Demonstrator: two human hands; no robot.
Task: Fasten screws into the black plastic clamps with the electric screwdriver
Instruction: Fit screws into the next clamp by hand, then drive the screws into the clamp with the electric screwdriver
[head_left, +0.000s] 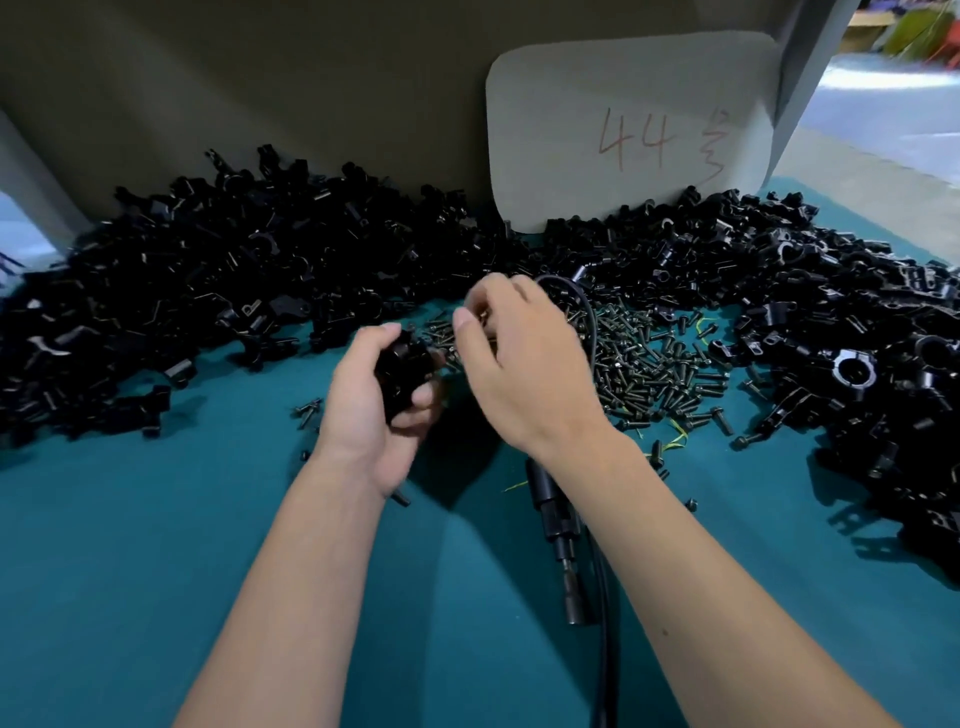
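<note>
Left hand (379, 395) has its fingers curled round a black plastic clamp (402, 371), held above the teal table cover (156, 571). Right hand (511, 358) sits just right of it, over the screw pile (654, 364); fingers bunched and blurred, something small and brassy between the tips, can't tell if it's a screw. Electric screwdriver (558, 525) lies on the cover under the right forearm, cable running off the bottom edge. Clamp heaps left (182, 291) and right (857, 322). Card marked "44" (631, 135) leans against the back board.
</note>
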